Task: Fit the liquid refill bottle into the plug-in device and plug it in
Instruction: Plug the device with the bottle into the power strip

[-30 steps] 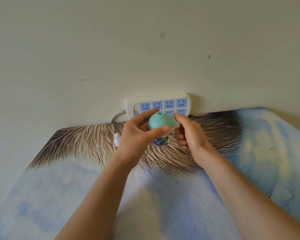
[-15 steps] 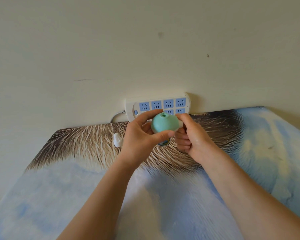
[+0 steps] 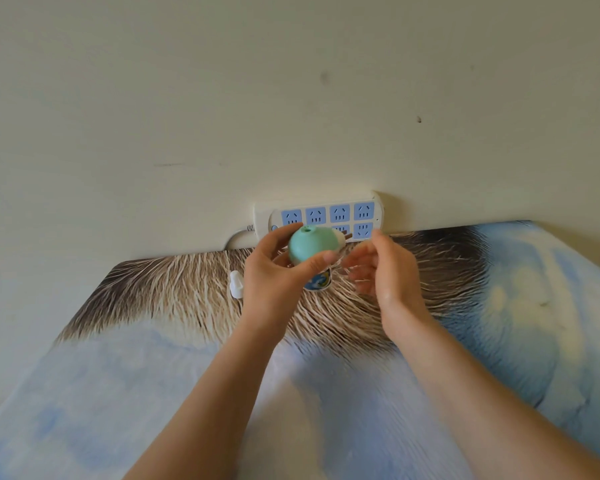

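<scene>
My left hand (image 3: 278, 275) grips the teal plug-in device (image 3: 310, 244), a rounded dome with a small hole on top. The refill bottle (image 3: 317, 281) with a blue label hangs fitted under it, mostly hidden by my fingers. The device is held just in front of the white power strip (image 3: 326, 216) with blue sockets, which leans against the wall. The device's white plug end points toward the strip's lower row. My right hand (image 3: 383, 271) is a little to the right of the device, fingers spread and blurred, holding nothing.
A small white cap (image 3: 235, 285) lies on the table to the left of my left hand. The table is covered with a cloth (image 3: 499, 306) printed in brown fur and pale blue. The strip's cable (image 3: 238, 233) runs off left along the cream wall.
My right hand has let go of the device and moved away to the right, fingers opening. My left hand alone has brought the device closer to the power strip.
</scene>
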Demonstrator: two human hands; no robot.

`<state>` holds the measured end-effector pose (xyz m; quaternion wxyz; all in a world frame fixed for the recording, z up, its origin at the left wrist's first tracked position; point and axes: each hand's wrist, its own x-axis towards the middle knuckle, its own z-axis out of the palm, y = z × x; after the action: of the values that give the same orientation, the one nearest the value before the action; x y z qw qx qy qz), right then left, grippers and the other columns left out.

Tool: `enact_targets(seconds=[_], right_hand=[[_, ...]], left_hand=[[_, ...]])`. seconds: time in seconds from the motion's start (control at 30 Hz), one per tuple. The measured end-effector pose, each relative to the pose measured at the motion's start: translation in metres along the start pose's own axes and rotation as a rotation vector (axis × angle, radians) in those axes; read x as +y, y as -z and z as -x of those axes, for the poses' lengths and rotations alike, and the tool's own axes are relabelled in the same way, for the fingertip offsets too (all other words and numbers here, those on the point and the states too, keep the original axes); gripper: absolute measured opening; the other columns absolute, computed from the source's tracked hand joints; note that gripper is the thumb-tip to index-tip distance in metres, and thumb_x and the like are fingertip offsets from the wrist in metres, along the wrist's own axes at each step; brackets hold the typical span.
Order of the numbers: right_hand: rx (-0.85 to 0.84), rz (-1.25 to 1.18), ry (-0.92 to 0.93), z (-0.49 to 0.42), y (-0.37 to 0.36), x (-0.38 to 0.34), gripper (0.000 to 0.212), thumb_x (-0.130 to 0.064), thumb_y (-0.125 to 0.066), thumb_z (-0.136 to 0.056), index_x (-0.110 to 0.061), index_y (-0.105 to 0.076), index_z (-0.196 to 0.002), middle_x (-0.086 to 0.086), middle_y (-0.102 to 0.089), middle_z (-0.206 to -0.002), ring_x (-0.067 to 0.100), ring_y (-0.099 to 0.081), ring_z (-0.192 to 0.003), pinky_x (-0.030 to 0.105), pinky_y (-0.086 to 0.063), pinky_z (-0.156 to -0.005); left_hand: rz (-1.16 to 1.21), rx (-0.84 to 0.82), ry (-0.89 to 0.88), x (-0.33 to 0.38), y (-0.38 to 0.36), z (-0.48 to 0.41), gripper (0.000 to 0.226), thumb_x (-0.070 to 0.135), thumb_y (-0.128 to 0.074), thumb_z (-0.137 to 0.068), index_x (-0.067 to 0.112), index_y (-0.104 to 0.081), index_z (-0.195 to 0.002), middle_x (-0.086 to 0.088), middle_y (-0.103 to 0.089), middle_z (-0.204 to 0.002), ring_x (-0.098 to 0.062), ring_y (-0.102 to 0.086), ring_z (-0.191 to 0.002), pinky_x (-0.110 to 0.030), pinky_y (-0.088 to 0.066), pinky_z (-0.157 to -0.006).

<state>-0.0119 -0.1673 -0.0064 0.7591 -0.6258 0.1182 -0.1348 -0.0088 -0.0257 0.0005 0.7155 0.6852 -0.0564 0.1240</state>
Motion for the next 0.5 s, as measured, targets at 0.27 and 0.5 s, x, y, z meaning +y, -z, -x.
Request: enact_targets(seconds=[0.27, 0.5], right_hand=[[-0.147, 0.272, 0.368, 0.019, -0.011, 0.016, 0.025, -0.038, -0.058, -0.086, -0.031, -0.067, -0.109, -0.020, -0.072, -0.089, -0.003, -0.068, -0.088, 0.023, -0.056, -0.076], [-0.194, 0.388, 0.399, 0.011, -0.007, 0.018, 0.036, -0.040, -0.064, -0.087, -0.032, -0.063, -0.121, -0.016, -0.071, -0.101, -0.001, -0.065, -0.091, 0.023, -0.054, -0.079]], left_hand=[[-0.038, 0.064, 0.008, -0.006, -0.001, 0.002, 0.048, 0.029, -0.084, -0.072, 0.027, -0.061, -0.114, 0.001, -0.072, -0.105, -0.007, -0.072, -0.085, -0.016, -0.055, -0.066], [-0.013, -0.028, 0.047, -0.012, -0.007, 0.002, 0.033, 0.013, -0.054, -0.097, 0.018, -0.059, -0.129, -0.004, -0.066, -0.124, -0.016, -0.063, -0.116, -0.041, -0.049, -0.103]])
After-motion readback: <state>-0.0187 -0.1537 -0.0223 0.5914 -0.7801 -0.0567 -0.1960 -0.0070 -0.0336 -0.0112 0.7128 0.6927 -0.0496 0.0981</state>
